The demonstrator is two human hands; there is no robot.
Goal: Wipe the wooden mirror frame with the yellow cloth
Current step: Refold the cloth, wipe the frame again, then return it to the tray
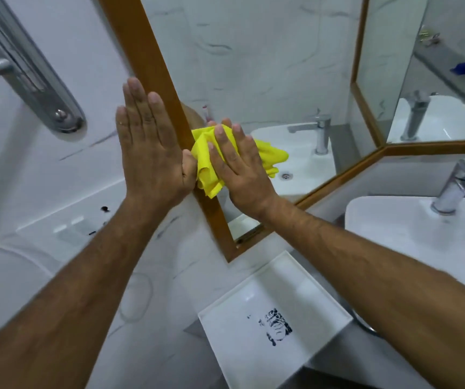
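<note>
While the right hand presses flat, fingers spread, on the crumpled yellow cloth, the cloth sits bunched against the inner edge of the brown wooden mirror frame, partly on the wood and partly on the mirror glass. The left hand lies open, palm flat on the white marbled wall tile just beside the frame's outer edge, gripping nothing. Because the cloth is only pinned under the palm rather than gripped, a fast stroke could let it slide out and drop toward the white glass shelf below. Much of the wad rides on the glass, so a careless pass might polish the mirror and skip the wood; the frame's lower corner looks easy to miss.
</note>
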